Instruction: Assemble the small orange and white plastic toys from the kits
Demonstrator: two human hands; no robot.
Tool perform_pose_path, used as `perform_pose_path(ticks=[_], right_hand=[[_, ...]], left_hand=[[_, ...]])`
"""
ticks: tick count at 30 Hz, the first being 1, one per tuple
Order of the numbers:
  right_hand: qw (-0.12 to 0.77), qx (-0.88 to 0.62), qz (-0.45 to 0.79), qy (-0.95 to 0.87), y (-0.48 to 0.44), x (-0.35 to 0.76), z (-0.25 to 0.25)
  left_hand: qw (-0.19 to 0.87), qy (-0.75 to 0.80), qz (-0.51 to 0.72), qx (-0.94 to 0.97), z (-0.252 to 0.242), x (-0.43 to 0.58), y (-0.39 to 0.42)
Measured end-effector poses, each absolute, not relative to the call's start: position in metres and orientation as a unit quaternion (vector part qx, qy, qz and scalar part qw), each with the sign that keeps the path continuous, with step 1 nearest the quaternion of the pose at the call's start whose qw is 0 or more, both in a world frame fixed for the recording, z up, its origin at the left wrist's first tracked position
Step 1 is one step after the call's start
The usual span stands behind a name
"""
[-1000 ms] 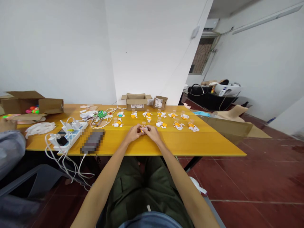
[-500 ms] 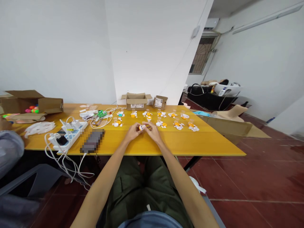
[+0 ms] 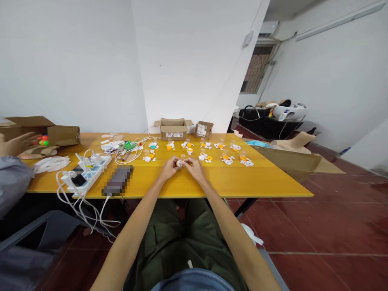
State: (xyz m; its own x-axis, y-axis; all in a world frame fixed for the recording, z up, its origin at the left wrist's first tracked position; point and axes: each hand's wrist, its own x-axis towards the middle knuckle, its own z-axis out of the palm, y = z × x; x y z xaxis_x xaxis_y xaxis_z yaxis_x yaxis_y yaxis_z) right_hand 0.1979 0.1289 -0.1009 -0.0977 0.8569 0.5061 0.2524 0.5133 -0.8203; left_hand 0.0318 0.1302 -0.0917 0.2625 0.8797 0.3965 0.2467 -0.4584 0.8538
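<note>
Close together over the yellow table (image 3: 230, 182), my left hand (image 3: 169, 168) and my right hand (image 3: 195, 167) meet at a small round orange-and-white plastic part (image 3: 179, 163). My left fingers wrap round it from the left side. From the right, my right thumb and fingers pinch at its white face; fingers partly cover it, so its full shape is hidden. Just beyond my hands lie groups of similar pieces: white discs with orange rings (image 3: 205, 158), a teal ring (image 3: 152, 146) and small clear cups (image 3: 243, 154).
Two cardboard boxes, one open (image 3: 174, 128) and a smaller one (image 3: 203, 130), stand at the back. Left are a power strip (image 3: 93, 169) with white cables, a blurred-out dark device (image 3: 118, 180) and a plastic bag (image 3: 51, 164). Another person's hand (image 3: 18, 144) is beside a carton (image 3: 63, 135).
The part between my fingers has turned slightly, showing less orange, while both hands stay in place. At far left, the other person's hand has risen into view before the carton.
</note>
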Motion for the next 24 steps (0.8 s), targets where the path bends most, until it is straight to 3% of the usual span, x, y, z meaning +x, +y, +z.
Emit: perform_pose_path(ticks=[8,24], right_hand=[[0.551,-0.39,0.288,-0.68,0.1274,0.1973,-0.0977],[0.53,-0.349,0.455,-0.625,0.1339,0.199,-0.1047]], left_hand=[[0.354,0.413,0.49,0.682,-0.0904,0.0316,0.132],[0.398,0.402,0.475,0.674,-0.0904,0.0312,0.1329]])
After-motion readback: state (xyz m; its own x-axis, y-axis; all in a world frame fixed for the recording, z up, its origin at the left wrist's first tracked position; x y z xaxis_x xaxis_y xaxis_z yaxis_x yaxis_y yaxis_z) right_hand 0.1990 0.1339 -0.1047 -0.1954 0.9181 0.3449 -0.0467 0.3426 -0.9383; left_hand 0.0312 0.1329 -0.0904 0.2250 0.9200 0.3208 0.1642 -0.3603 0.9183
